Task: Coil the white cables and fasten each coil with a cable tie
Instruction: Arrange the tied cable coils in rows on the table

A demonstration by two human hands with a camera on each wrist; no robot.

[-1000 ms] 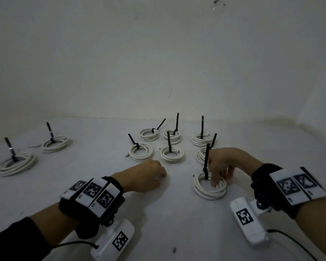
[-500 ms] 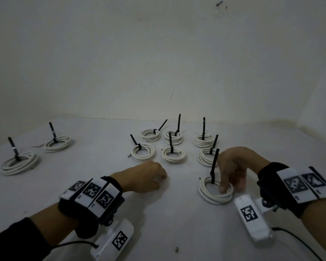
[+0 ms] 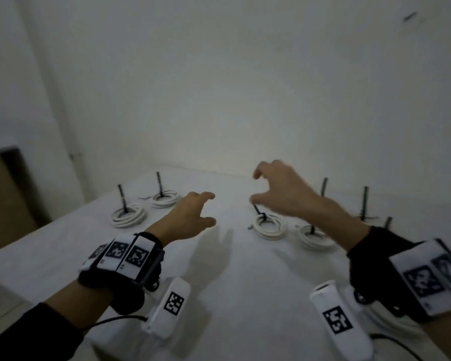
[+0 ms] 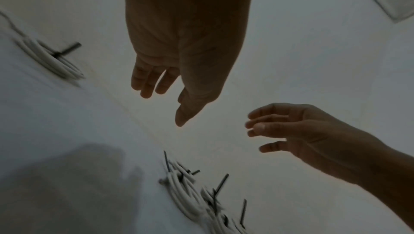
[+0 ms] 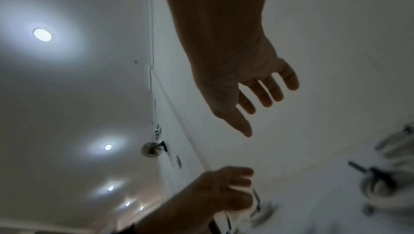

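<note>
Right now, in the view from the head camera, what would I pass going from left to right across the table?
Two tied coils at the left → left hand → right hand, raised over a tied coil → another tied coil.

A plain white wall (image 3: 245,87) rose behind the white table (image 3: 245,282). A brown cabinet (image 3: 8,199) stood at the left. Round ceiling lights (image 5: 42,34) glowed overhead, the room otherwise dim.
</note>
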